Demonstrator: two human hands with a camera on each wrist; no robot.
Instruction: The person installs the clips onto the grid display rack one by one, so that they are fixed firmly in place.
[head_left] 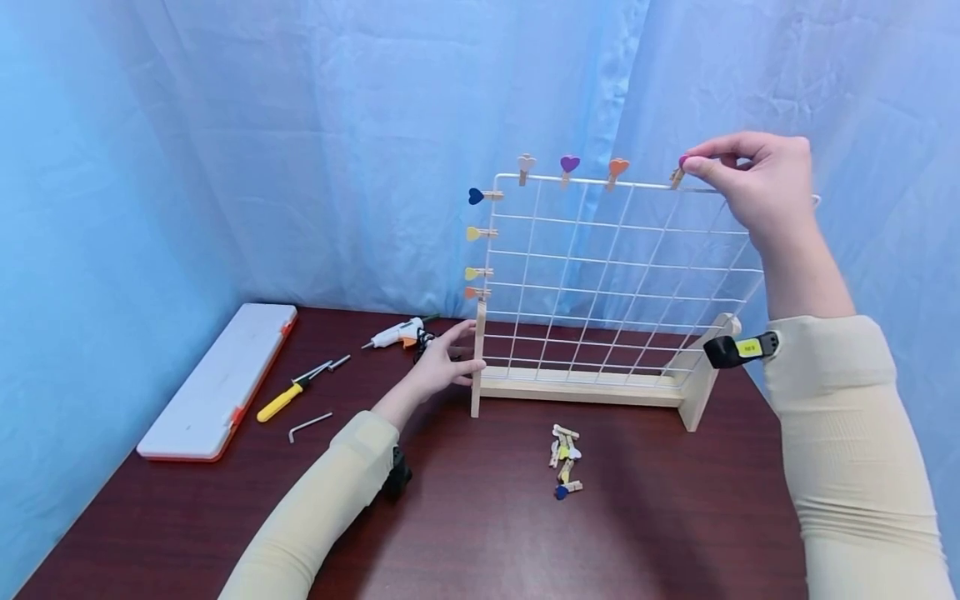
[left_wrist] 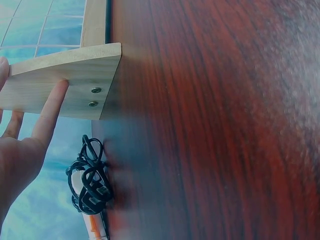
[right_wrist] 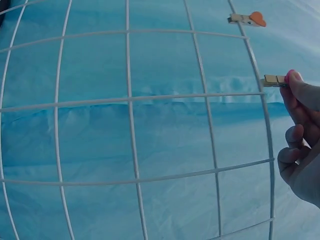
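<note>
A white wire grid (head_left: 592, 250) stands upright in a wooden stand (head_left: 585, 385). At its top edge, my right hand (head_left: 772, 179) pinches a small clothespin (head_left: 677, 177) with a pink heart between thumb and forefinger. The wooden jaws of this clothespin (right_wrist: 271, 80) meet the edge wire; whether they bite it cannot be told. My left hand (head_left: 438, 364) holds the stand's left side panel (left_wrist: 75, 75), the thumb at its front edge and one finger against the outer face near two screws. Heart clothespins, white, purple (head_left: 570, 164) and orange (head_left: 618, 168), sit along the top wire.
Navy (head_left: 476, 196), yellow and orange heart clothespins line the left wire. Loose clothespins (head_left: 566, 458) lie in a pile before the stand. Leftward are a glue gun (head_left: 397, 333), a yellow screwdriver (head_left: 279, 403), a hex key (head_left: 307, 425) and a white case (head_left: 217, 383).
</note>
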